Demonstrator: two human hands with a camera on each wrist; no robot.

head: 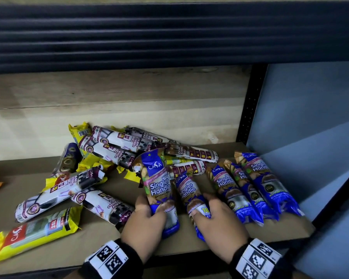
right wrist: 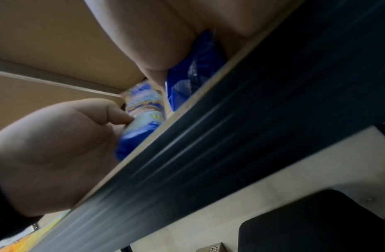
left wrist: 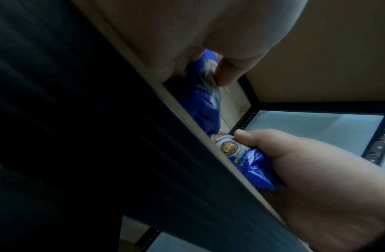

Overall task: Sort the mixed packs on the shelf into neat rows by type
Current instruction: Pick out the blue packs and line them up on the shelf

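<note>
Blue row (head: 256, 186) of three singlet-handle packs already laid at right end of shelf (head: 117, 190), judged started only. Fourth blue pack (head: 159, 188) gripped by left hand (head: 144, 224), fifth blue pack (head: 189, 198) by right hand (head: 218, 220), fingers curled round each. Draw-string pile (head: 109, 156) and yellow packs (head: 32, 236) left unsorted at left. Open room narrow: right upright (head: 248, 109) near, front edge just below wrists.

Seen past the dark shelf edge (left wrist: 122, 153), the left hand (left wrist: 198, 34) grips one blue pack (left wrist: 200, 102) with its thumb (left wrist: 230, 71) across it; the right hand (left wrist: 316, 179) holds another blue pack (left wrist: 252, 163) nearby.
</note>
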